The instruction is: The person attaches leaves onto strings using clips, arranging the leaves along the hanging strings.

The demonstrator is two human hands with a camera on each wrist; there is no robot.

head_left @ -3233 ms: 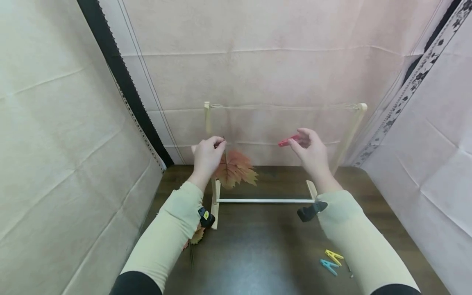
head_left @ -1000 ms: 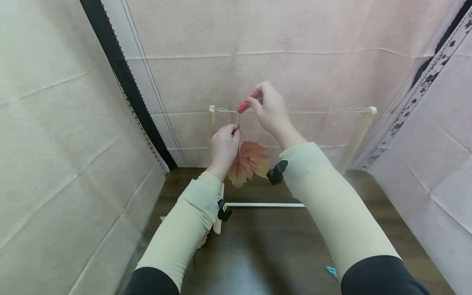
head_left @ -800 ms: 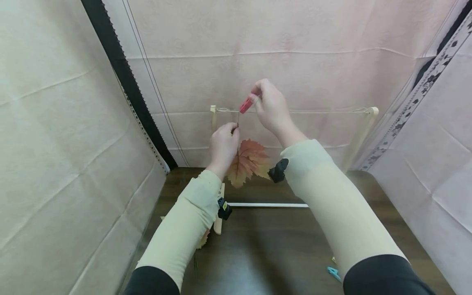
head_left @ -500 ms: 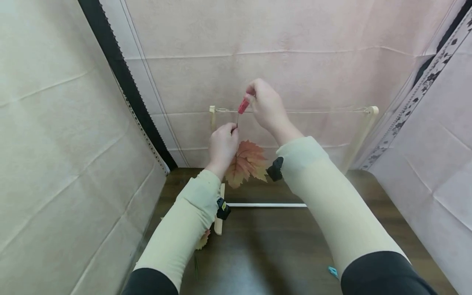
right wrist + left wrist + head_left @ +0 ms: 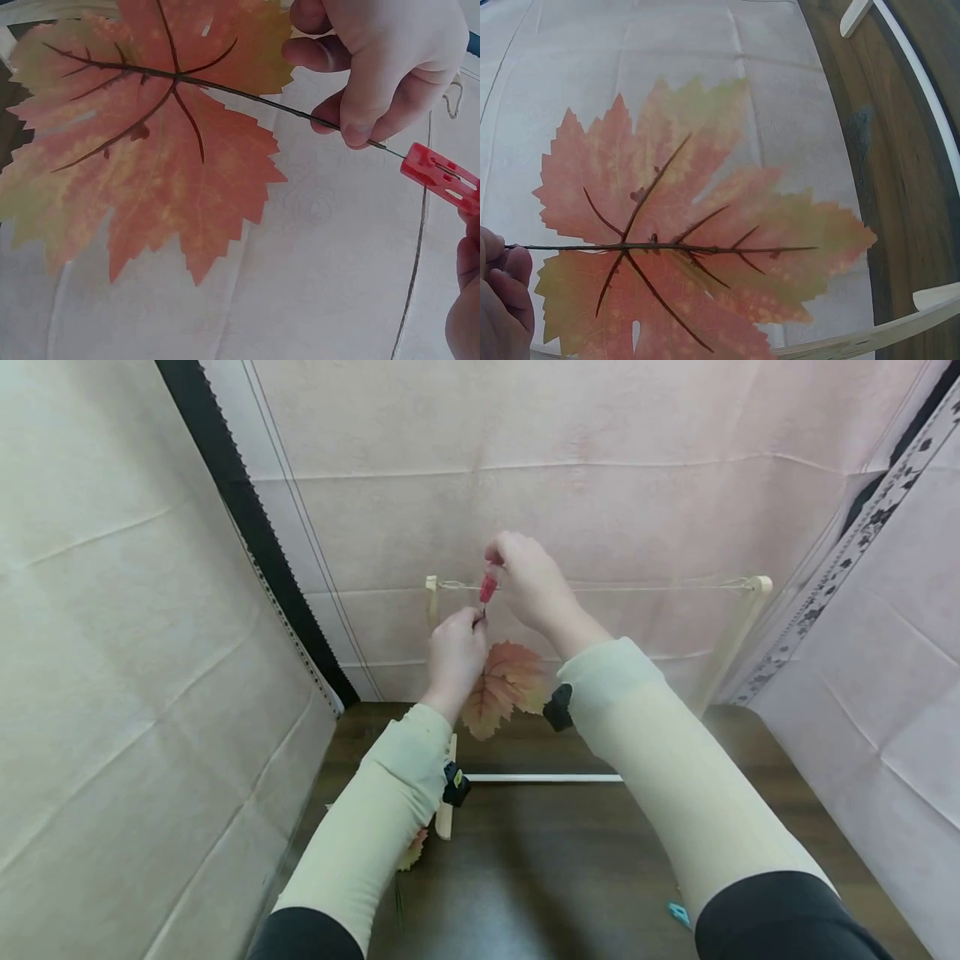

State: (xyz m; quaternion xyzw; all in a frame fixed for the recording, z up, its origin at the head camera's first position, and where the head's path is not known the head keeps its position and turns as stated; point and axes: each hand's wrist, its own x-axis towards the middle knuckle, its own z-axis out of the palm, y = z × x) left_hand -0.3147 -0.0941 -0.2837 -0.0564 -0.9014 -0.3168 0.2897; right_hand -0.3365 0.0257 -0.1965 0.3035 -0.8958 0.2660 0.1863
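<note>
An orange-red artificial maple leaf (image 5: 504, 689) hangs from its dark stem, pinched between thumb and fingers of my left hand (image 5: 457, 656). Its brown veins fill much of the left wrist view. Just above, my right hand (image 5: 536, 585) pinches a red clothespin (image 5: 488, 587). In the right wrist view the clothespin's (image 5: 441, 176) nose meets the thin stem tip and overlaps the string (image 5: 417, 277). That string runs between the two posts of a pale wooden frame (image 5: 738, 635).
A white bar (image 5: 540, 778) joins the frame's feet low down. More leaves (image 5: 412, 852) lie on the dark wood table (image 5: 540, 868) by the left forearm. A blue clothespin (image 5: 678, 914) lies beside the right sleeve. Pale cloth (image 5: 600, 427) encloses the back and sides.
From the right, my right hand brought the red clothespin up to the string. My left hand lifted the leaf toward it. Lately the clothespin has tilted steeper and dropped slightly onto the stem tip.
</note>
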